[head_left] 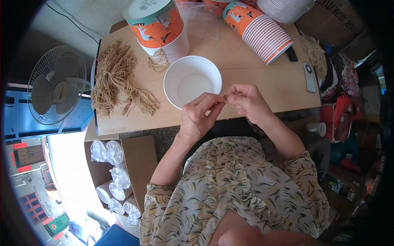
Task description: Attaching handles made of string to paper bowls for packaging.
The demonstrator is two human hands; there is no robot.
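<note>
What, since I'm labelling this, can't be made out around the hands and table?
Head view:
- Anything pinched between left hand and right hand: too small, fingertips cover it.
- White tub: near rim partly behind left hand.
- Black object: partly behind lying cup stack.
- White stack: cut by upper edge.

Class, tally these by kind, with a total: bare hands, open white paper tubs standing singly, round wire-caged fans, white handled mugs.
Bare hands, left hand and right hand: 2
Open white paper tub: 1
Round wire-caged fan: 1
White handled mug: 1
Total: 5
</note>
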